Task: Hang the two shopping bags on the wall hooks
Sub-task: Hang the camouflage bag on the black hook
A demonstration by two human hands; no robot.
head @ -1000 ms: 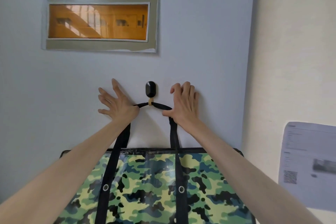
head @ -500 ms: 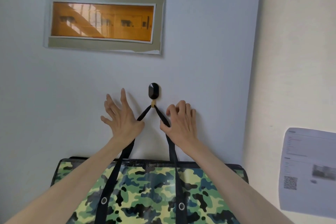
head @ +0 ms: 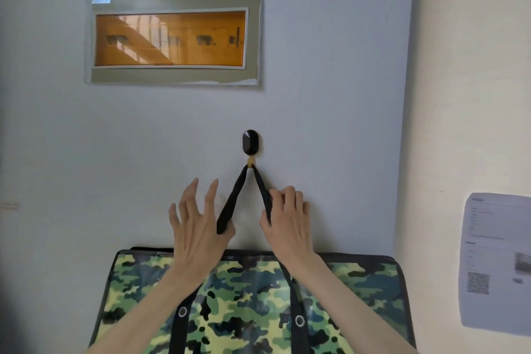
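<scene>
Hanging flat against the grey wall (head: 330, 112), the camouflage shopping bag (head: 253, 307) filled the bottom of the view at 6 o'clock from the hook, its broad face toward the camera and its black-bound top edge running level from 9 to 3 o'clock. That long axis lay horizontal, probably because the load hung evenly from one central point. Only this one bag was in view; a second bag and a second hook were not.

A framed panel with an orange window (head: 172, 37) was fixed to the wall at about 11 o'clock from the hook, and a printed notice (head: 497, 264) was stuck on the cream surface out at 4 o'clock.

The black handle strap (head: 234, 198) rose from the bag in two legs that met in a narrow peak at 12 o'clock, looped over the small tan peg of the black wall hook (head: 250, 142), so the strap looked taut and bearing weight.

The left hand (head: 198, 227) was spread wide, fingers fanned toward 12 o'clock, with only its thumb side touching the left leg of the strap and nothing gripped. The right hand (head: 287, 221) was curled loosely with its fingertips resting on the right leg; whether it pinched the strap could not be told. Both seemed placed to steady the strap as the bag settled.
</scene>
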